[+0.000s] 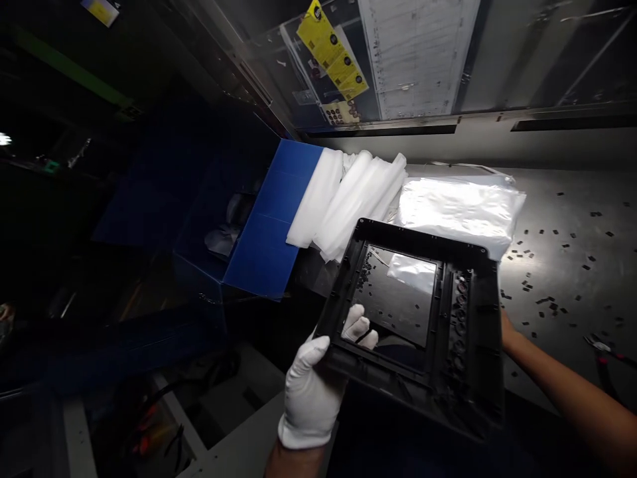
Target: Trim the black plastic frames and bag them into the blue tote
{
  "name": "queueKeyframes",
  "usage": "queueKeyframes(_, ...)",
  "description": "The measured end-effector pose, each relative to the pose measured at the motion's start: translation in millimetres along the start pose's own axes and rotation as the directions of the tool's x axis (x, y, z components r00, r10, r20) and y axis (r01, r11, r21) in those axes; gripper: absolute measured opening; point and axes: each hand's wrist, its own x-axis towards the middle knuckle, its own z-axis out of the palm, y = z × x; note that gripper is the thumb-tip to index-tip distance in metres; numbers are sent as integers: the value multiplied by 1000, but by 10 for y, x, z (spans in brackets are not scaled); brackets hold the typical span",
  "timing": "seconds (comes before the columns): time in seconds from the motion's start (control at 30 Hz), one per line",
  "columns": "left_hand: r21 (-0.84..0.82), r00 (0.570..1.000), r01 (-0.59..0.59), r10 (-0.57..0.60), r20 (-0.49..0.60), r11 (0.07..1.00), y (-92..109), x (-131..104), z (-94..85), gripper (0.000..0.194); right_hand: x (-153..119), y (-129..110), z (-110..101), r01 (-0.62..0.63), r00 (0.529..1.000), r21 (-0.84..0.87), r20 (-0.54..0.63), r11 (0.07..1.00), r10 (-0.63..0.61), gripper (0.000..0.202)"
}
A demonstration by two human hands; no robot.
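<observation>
A black plastic housing (pixel 476 318), with a large rectangular opening and a column of round holes along its right side, is held up tilted above the bench. My left hand (pixel 313 392), in a white glove, grips its lower left corner; the thumb lies on the rim and fingertips show through the opening. At the right edge, my bare right hand (pixel 506 330) holds the housing from the side, with its fingers hidden behind the plastic. Behind the housing lies a stack of shiny clear plastic bags (pixel 460 206).
The metal bench (pixel 572 199) is strewn with small black chips. Pliers (pixel 600 345) with red-and-black handles lie far right. Rolled white foam sheets (pixel 348 199) rest beside a blue box flap (pixel 276 219). Yellow labels (pixel 333 50) hang on the back panel.
</observation>
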Motion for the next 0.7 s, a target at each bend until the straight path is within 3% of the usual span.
queueKeyframes(0.1,3,999,17,-17,-39,1000,137,61,-115,27,-13,57,96,53,998,-22,26,998,-52,41)
queueKeyframes(0.2,13,979,46,-43,-200,999,243,151,-211,35,-7,100,219,94,994,-65,60,993,-90,34)
queueKeyframes(0.3,33,893,97,-73,-444,995,315,256,-263,39,14,164,342,95,994,-104,60,990,-89,32)
queueKeyframes(0.37,72,834,145,-83,-546,987,337,306,-297,46,28,210,400,67,998,-123,24,990,-65,34)
queueKeyframes(0.47,152,825,206,-88,-559,967,332,327,-394,50,40,261,451,22,999,-123,-38,992,-27,31)
queueKeyframes(0.6,212,843,176,-36,-536,961,287,318,-544,47,62,310,489,-8,996,-76,-86,997,2,24)
queueKeyframes(0.7,190,829,198,-61,-556,961,251,324,-562,46,98,339,491,-27,995,-30,-102,999,23,22)
